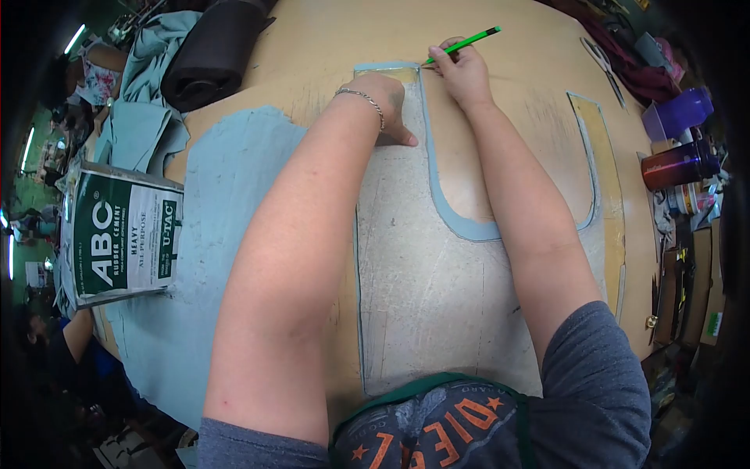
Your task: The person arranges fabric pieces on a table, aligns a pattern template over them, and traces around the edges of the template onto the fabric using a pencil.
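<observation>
My right hand (462, 74) is closed round a green pencil (473, 40), its tip at the upper corner of a pale grey U-shaped template (437, 297). Beneath the template lies blue-grey sheet material (447, 209), showing as a narrow border along the inner curve and top edge. My left hand (384, 100) presses down on the template's upper left arm. Its thumb is stretched out flat on the surface, while the other fingers are mostly hidden behind the hand. Yellowish strips of tape (598, 141) run along the template's right arm.
A large blue-grey sheet (234, 164) spreads over the tan table (312, 31) at left, beside a rubber cement can (125, 234). A dark roll (211, 59) lies farther back. Scissors (601, 66), a purple container (678, 113) and a tumbler (680, 164) are at right.
</observation>
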Motion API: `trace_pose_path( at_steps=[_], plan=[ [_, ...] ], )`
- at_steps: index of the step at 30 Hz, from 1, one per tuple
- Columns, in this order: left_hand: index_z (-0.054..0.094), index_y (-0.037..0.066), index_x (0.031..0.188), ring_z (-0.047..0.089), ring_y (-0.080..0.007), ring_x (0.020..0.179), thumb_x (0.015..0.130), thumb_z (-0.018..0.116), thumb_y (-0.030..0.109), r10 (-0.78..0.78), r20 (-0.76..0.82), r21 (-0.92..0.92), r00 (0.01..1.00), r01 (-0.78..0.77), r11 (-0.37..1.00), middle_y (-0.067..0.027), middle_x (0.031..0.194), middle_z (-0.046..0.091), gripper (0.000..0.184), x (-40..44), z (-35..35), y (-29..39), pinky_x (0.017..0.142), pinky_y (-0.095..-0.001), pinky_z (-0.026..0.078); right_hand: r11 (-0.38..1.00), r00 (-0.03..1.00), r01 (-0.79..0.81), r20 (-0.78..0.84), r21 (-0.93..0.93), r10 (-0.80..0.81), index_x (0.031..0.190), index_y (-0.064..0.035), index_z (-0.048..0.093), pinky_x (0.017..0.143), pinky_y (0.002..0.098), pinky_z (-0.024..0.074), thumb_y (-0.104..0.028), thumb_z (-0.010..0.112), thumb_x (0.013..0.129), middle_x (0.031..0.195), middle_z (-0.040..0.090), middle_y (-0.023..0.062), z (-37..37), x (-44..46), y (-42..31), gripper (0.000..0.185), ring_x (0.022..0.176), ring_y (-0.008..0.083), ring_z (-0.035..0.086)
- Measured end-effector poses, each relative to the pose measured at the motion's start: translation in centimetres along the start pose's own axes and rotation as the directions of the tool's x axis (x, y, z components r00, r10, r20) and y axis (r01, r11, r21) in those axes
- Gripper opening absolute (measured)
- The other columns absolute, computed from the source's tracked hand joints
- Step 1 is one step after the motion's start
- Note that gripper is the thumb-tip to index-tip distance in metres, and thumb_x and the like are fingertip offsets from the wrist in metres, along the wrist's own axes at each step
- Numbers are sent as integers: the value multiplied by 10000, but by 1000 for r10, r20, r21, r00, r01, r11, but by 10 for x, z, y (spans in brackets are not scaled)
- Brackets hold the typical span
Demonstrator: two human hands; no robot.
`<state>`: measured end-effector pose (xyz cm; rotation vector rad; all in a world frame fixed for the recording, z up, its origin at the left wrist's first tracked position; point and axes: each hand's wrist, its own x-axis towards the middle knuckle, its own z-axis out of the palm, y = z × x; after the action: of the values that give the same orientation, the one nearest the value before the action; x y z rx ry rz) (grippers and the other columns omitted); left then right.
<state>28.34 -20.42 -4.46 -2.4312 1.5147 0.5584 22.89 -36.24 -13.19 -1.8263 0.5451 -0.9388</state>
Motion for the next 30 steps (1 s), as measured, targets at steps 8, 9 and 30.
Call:
trace_pose_path(
  at_steps=[8, 9, 30],
  plan=[
    [514, -1, 1096, 567, -273, 983, 561, 744, 508, -15, 28, 11, 999, 14, 1000, -146, 1038, 595, 774, -2, -1, 3, 849, -328, 452, 945, 972, 233, 101, -231, -215, 787, -51, 566, 584, 318, 450, -178, 634, 773, 674, 581, 89, 0, -34, -32, 145, 610, 216, 547],
    [506, 0, 1105, 561, -274, 993, 561, 742, 512, -13, 28, 6, 1000, 13, 1000, -147, 1050, 588, 784, -2, 1, 2, 852, -329, 449, 929, 956, 288, 120, -232, -266, 778, -57, 558, 590, 341, 453, -177, 635, 763, 688, 581, 105, -1, -40, -35, 143, 628, 264, 558],
    [536, -23, 1019, 581, -269, 938, 597, 748, 458, -31, 33, 47, 999, 30, 998, -168, 1031, 585, 674, -8, -7, 13, 750, -340, 500, 908, 909, 358, 303, -220, -285, 740, -53, 479, 616, 336, 432, -94, 630, 749, 694, 530, 81, -77, -213, -108, 157, 668, 250, 520]
  ],
)
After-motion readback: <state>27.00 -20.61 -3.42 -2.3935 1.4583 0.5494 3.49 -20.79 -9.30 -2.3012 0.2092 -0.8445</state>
